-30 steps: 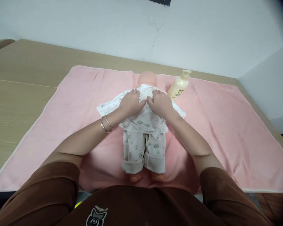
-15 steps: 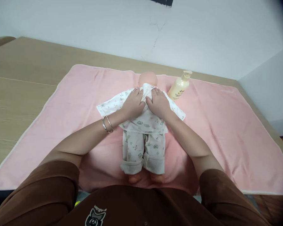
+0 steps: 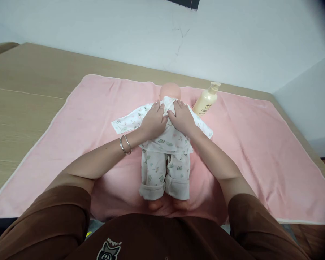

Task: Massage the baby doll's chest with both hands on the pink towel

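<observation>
A baby doll [image 3: 170, 91] lies stretched out with its head toward the wall and its feet toward me. It wears a white printed top [image 3: 165, 144] and matching trousers [image 3: 154, 173] with turned-up cuffs. My left hand [image 3: 155, 121] rests flat on the left side of the top's upper part, fingers pointing to the doll's head. On the other side, my right hand [image 3: 182, 117] lies flat in the same way, its thumb close to the left one. Both hands are open and hold nothing. The cloth beneath the palms is hidden.
Under the doll a pink blanket [image 3: 78, 122] covers much of the wooden table [image 3: 43, 68]. A pale yellow pump bottle [image 3: 206, 102] leans near the doll's right-hand sleeve. A white wall [image 3: 124, 32] rises behind the table.
Both hands stay on the doll's top in almost the same place. The view has shifted very slightly.
</observation>
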Action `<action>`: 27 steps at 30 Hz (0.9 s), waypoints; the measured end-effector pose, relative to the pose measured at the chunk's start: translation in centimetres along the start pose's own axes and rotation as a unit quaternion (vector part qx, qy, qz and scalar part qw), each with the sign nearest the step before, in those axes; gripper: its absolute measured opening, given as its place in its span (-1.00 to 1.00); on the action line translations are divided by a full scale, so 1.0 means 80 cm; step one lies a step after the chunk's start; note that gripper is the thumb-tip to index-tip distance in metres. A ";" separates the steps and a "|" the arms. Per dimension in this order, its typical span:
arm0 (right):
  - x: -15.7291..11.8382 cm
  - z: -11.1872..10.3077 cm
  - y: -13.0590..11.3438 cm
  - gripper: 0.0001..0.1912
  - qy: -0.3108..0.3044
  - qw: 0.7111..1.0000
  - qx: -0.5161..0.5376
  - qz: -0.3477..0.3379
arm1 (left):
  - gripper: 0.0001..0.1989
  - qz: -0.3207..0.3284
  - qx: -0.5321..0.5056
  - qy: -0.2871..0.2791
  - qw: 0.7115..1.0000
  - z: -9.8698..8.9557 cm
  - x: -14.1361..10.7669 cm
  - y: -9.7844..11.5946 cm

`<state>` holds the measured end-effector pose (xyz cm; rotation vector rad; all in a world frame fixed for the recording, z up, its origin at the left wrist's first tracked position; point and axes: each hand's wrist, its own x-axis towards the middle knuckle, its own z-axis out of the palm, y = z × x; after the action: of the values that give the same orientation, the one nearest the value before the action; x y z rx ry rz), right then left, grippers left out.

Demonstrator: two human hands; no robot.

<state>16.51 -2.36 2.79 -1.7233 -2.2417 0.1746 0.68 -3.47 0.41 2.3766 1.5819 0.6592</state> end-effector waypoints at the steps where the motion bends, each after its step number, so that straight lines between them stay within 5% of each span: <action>1: -0.004 0.001 -0.004 -0.35 0.006 1.000 -0.011 -0.003 | -0.37 -0.012 -0.001 -0.011 1.000 -0.005 0.005 -0.002; 7: -0.023 0.007 -0.021 -0.38 0.043 0.997 -0.056 -0.025 | -0.51 -0.028 -0.008 -0.047 0.998 -0.022 0.036 -0.023; 13: -0.005 0.006 -0.004 -0.33 0.012 1.000 -0.005 0.001 | -0.48 -0.027 0.048 0.019 0.998 -0.004 0.027 -0.018; 21: -0.002 0.007 0.002 -0.30 0.014 0.999 -0.025 -0.017 | -0.48 -0.025 0.044 0.027 0.998 -0.004 0.026 -0.019; 27: 0.003 -0.012 0.016 -0.20 -0.041 0.999 0.014 -0.020 | -0.48 0.104 0.092 0.048 0.989 -0.001 0.001 -0.002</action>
<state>17.95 -1.85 3.36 -1.6848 -2.3184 0.2700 0.55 -3.32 0.45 2.7115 1.5021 0.7065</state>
